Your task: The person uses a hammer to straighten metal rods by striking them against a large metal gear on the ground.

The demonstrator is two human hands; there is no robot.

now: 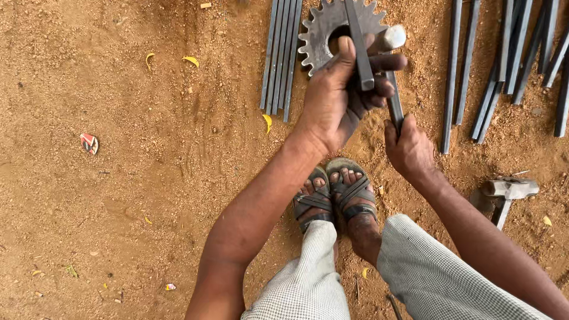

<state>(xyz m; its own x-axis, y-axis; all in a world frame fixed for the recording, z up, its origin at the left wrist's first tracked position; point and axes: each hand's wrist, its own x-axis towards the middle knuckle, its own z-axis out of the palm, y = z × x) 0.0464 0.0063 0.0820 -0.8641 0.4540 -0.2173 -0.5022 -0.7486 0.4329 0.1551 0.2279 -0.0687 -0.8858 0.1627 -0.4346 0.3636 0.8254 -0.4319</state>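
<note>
Left hand curled around a flat steel bar, thumb pressed along its side, held above a toothed steel gear lying on the sand at twelve o'clock. Right hand fisted on a hammer, metal head up beside the left fingers. Sandalled feet directly below, at six o'clock. Bundle of grey rods at eleven o'clock, touching the gear's left edge. More rods spread at two o'clock. Second hammer on the ground at four o'clock. Small crumpled red-and-white wrapper at nine o'clock, well apart. Yellow leaf scraps scattered nearby.
</note>
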